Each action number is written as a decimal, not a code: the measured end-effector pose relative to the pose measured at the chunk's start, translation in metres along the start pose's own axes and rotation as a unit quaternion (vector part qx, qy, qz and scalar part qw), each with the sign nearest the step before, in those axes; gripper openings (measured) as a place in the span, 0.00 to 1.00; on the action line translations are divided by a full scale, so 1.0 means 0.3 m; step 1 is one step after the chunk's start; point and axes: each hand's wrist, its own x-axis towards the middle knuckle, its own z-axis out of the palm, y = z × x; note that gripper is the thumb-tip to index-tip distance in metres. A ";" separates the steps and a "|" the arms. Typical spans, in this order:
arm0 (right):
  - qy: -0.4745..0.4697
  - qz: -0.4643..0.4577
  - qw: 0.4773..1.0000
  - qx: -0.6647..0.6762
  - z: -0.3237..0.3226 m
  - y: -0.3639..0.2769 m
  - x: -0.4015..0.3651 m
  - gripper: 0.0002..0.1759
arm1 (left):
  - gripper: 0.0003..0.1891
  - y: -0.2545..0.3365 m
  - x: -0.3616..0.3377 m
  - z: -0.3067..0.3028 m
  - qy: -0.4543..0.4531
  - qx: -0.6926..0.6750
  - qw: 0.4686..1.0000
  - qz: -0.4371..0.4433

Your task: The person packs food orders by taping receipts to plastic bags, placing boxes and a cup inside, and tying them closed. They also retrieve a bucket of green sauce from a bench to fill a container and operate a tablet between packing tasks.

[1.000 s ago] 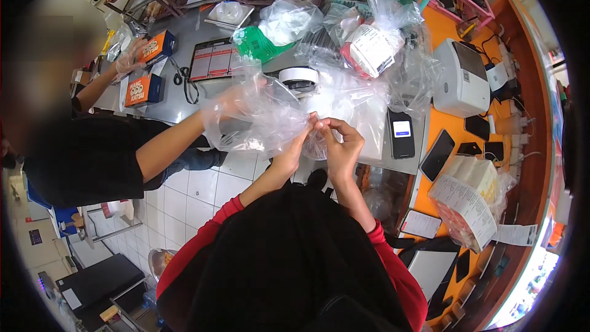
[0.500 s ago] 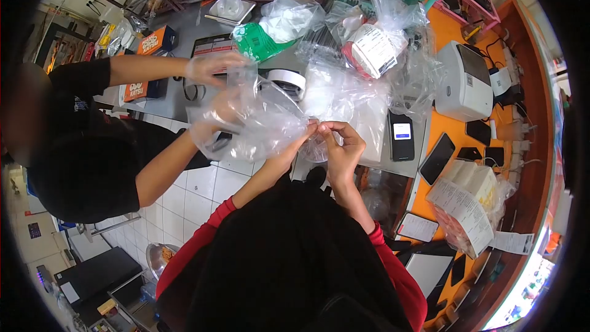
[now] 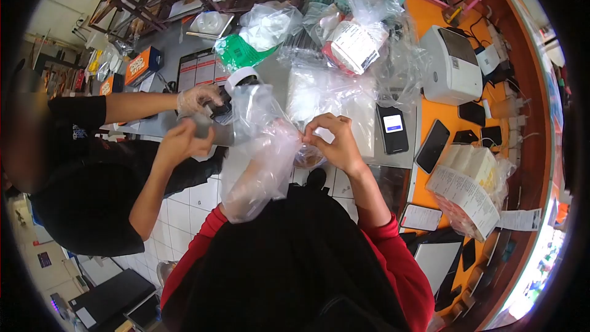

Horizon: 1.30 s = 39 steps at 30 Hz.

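Observation:
A clear plastic bag (image 3: pixel 261 166) drapes over my left hand (image 3: pixel 278 136) and forearm, so I see that hand only through the film. Its fingertips are closed on the bag's gathered end. My right hand (image 3: pixel 337 141) pinches the same spot between thumb and forefinger, the other fingers curled. Just under my fingertips hangs a small clear bundle (image 3: pixel 310 157) with something brownish inside. Flat plastic bags (image 3: pixel 356 107) are stacked on the counter behind my right hand.
At left, a co-worker's gloved hand (image 3: pixel 200 99) and a bare hand (image 3: pixel 184 141) hold a blurred grey object. A tape roll (image 3: pixel 243 77), a phone (image 3: pixel 392 128), a packed bag (image 3: pixel 356 43), a label printer (image 3: pixel 452 64) and a wrapped parcel (image 3: pixel 464 190) stand around the counter.
The clear bag has swung down over my left forearm. The co-worker's hands have drawn away from it to the left and now hold a grey object. My hands stay together, pinching.

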 end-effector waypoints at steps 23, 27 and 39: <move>0.225 -0.081 0.970 -0.027 0.008 0.205 0.214 0.13 | 0.12 -0.109 0.183 -0.043 -0.078 0.337 0.938 0.004; 0.415 0.166 0.875 -0.184 -0.167 0.246 0.490 0.40 | 0.09 -0.159 0.268 -0.059 -0.046 -0.104 0.993 -0.021; 0.348 0.089 0.933 -0.010 -0.339 -0.131 0.408 0.14 | 0.09 0.131 0.430 -0.071 -0.058 -0.076 0.976 0.195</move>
